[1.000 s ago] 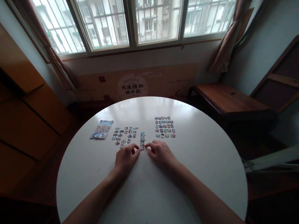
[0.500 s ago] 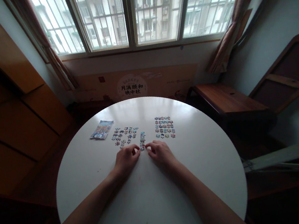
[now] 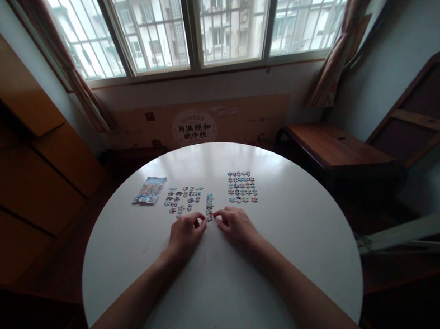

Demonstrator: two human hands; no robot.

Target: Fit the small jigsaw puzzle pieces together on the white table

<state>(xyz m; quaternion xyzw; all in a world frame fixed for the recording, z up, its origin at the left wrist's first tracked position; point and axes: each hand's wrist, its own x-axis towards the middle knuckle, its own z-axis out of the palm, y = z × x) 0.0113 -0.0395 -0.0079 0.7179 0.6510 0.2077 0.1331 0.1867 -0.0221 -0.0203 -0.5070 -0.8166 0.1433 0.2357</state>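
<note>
A narrow strip of joined jigsaw puzzle pieces (image 3: 209, 201) lies on the white round table (image 3: 212, 290), running away from me. At its near end is a jigsaw puzzle piece (image 3: 209, 219) between my two hands. My left hand (image 3: 187, 231) is closed in a pinch at this piece's left side. From the right, my right hand (image 3: 233, 222) pinches at the same end, thumb and forefinger curled together. The fingertips partly cover the piece, and its exact fit with the strip is too small to make out.
Several loose puzzle pieces (image 3: 184, 198) lie spread left of the strip. More pieces (image 3: 242, 186) sit in rows to the right. A printed picture sheet (image 3: 150, 190) rests at the table's far left. A wooden bench (image 3: 329, 145) stands beyond the right edge.
</note>
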